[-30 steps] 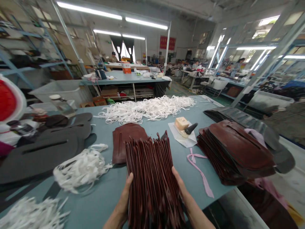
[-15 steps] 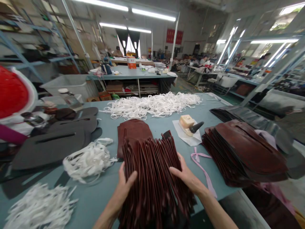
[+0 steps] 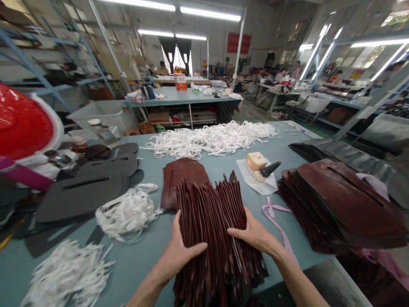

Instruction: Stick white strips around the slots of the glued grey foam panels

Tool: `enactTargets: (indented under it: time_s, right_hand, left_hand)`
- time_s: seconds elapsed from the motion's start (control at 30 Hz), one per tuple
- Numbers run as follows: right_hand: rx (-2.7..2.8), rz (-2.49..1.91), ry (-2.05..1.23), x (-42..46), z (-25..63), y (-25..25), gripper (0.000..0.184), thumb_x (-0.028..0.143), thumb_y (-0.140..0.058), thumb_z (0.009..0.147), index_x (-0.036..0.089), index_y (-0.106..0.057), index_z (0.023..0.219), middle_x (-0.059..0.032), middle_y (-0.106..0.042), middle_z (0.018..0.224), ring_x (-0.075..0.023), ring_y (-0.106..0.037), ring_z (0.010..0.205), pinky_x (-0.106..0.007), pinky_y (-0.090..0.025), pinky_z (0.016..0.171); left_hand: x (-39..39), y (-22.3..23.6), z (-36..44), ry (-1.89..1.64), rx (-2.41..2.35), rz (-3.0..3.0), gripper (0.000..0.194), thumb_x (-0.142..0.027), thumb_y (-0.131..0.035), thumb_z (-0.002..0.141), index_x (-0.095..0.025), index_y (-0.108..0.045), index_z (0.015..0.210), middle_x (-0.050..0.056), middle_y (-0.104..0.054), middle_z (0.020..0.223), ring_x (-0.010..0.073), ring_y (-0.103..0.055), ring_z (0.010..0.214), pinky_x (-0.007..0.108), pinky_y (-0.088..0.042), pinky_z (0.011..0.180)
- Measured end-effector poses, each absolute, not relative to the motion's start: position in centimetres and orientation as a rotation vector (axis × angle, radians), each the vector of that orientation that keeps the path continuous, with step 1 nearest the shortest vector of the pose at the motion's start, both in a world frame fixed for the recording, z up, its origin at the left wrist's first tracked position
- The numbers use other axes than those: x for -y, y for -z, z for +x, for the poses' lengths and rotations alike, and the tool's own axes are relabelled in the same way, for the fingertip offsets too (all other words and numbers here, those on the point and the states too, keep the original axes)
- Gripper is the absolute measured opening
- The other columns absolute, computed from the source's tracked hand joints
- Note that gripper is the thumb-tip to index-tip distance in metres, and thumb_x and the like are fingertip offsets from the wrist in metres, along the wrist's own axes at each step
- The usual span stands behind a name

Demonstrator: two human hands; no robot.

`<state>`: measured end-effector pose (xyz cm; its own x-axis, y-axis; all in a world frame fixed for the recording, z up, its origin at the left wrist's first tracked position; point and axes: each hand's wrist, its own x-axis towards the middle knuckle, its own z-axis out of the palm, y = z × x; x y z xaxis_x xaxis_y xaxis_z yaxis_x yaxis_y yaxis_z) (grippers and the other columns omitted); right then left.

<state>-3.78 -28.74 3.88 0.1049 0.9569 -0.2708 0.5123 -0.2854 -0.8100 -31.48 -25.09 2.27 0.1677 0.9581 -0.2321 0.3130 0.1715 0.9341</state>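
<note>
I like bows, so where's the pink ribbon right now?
The pink ribbon lies on the table, between the right hand and the big brown leather pile.

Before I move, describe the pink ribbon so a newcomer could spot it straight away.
On the blue-green table, find the large dark-brown stack on the right. The pink ribbon lies just left of it, nearer than the white paper. It is a thin, knotted strip, unlike the broad brown pieces and flat paper.
</note>
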Motion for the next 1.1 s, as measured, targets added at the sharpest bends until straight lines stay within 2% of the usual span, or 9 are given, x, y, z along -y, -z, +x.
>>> enactTargets:
  time_s: [0.13, 0.27, 0.37, 0.5, 0.73, 0.87, 0.93, 1.03, 1.1]
  right_hand:
    - [1.345, -1.85, -1.093, 29.3, -3.8, -3.5, 0.099, 0.056, -0.076, 0.061, 0.021, -0.029, 0.141, -0.0144, -0.058, 0.123, -0.0328, -0.057, 0.111, -0.049, -0.037, 0.099]
    - [1.269, -1.87, -1.09, 30.2, -4.2, -2.8, 0.106, 0.055, -0.079, 0.058, 0.02, -0.027, 0.143, -0.0143, -0.057, 0.123, -0.0332, -0.057, 0.11, -0.05, -0.039, 0.097]
    - [1.197, -1.64, -1.155, 30.7, -3.7, -2.7, 0.083, 0.053, -0.073, 0.069, 0.018, -0.039, 0.136, -0.0118, -0.056, 0.127, -0.0278, -0.053, 0.115, -0.044, -0.037, 0.101]
    - [0.962, -1.445, -1.273, 31.3, -2.2, -2.3, 0.052, 0.058, -0.052, 0.085, 0.017, -0.059, 0.116, -0.0065, -0.062, 0.116, -0.0227, -0.053, 0.11, -0.04, -0.036, 0.102]
    - [0.659, -1.344, -1.517, 31.2, -1.1, 0.2, 0.064, 0.069, -0.032, 0.088, 0.017, -0.063, 0.112, -0.008, -0.064, 0.103, -0.0175, -0.058, 0.085, -0.03, -0.046, 0.072]
    - [0.779, -1.345, -1.456, 30.2, -1.4, 0.8, 0.057, 0.064, -0.037, 0.088, 0.02, -0.058, 0.119, -0.0056, -0.062, 0.1, -0.0137, -0.056, 0.078, -0.026, -0.046, 0.065]
    - [0.819, -1.359, -1.427, 29.6, -1.6, 1.0, 0.055, 0.062, -0.048, 0.085, 0.021, -0.057, 0.121, -0.0038, -0.061, 0.096, -0.0135, -0.055, 0.076, -0.027, -0.046, 0.065]
    - [0.889, -1.399, -1.332, 28.7, -1.7, 1.4, 0.054, 0.052, -0.067, 0.075, 0.021, -0.06, 0.118, -0.0019, -0.062, 0.092, -0.0139, -0.053, 0.075, -0.03, -0.047, 0.074]
    - [0.937, -1.404, -1.286, 28.4, -1.5, 1.6, 0.046, 0.046, -0.066, 0.076, 0.02, -0.062, 0.114, -0.0013, -0.063, 0.091, -0.0158, -0.054, 0.078, -0.033, -0.047, 0.081]
  left_hand:
    - [25.7, -2.9, -30.3, -0.76, -1.485, 1.359, 0.114, -0.051, -0.073, 0.065, -0.017, -0.001, 0.147, 0.019, -0.017, 0.151, 0.0335, -0.021, 0.14, 0.051, -0.018, 0.115]
    - [26.4, -2.3, -29.9, -0.651, -1.389, 1.613, 0.116, -0.042, -0.077, 0.061, -0.017, -0.003, 0.148, 0.018, -0.017, 0.151, 0.033, -0.017, 0.141, 0.052, -0.015, 0.115]
    - [26.2, -1.8, -30.3, -0.618, -1.351, 1.642, 0.113, -0.042, -0.074, 0.065, -0.018, -0.001, 0.148, 0.017, -0.015, 0.152, 0.0319, -0.018, 0.141, 0.052, -0.014, 0.116]
    - [25.8, -1.6, -30.5, -0.649, -1.502, 1.616, 0.11, -0.051, -0.071, 0.066, -0.017, -0.004, 0.147, 0.016, -0.011, 0.153, 0.0326, -0.016, 0.141, 0.051, -0.014, 0.116]
    - [25.4, -0.8, -30.7, -0.624, -1.647, 1.5, 0.109, -0.059, -0.067, 0.067, -0.02, -0.003, 0.146, 0.017, -0.016, 0.151, 0.0374, -0.028, 0.136, 0.054, -0.023, 0.113]
    - [25.0, -0.4, -31.2, -0.574, -1.664, 1.497, 0.109, -0.059, -0.068, 0.067, -0.022, -0.002, 0.146, 0.018, -0.02, 0.149, 0.038, -0.036, 0.132, 0.056, -0.027, 0.111]
    - [24.9, -0.6, -30.9, -0.566, -1.685, 1.501, 0.109, -0.058, -0.069, 0.066, -0.023, -0.004, 0.146, 0.017, -0.02, 0.149, 0.0383, -0.036, 0.132, 0.056, -0.026, 0.111]
    - [25.0, -1.3, -30.1, -0.563, -1.697, 1.474, 0.109, -0.056, -0.071, 0.064, -0.024, -0.005, 0.145, 0.016, -0.022, 0.15, 0.0381, -0.035, 0.133, 0.056, -0.025, 0.112]
    - [25.1, -1.7, -29.6, -0.564, -1.695, 1.453, 0.108, -0.055, -0.071, 0.065, -0.024, -0.005, 0.145, 0.015, -0.022, 0.149, 0.0379, -0.035, 0.132, 0.056, -0.024, 0.112]
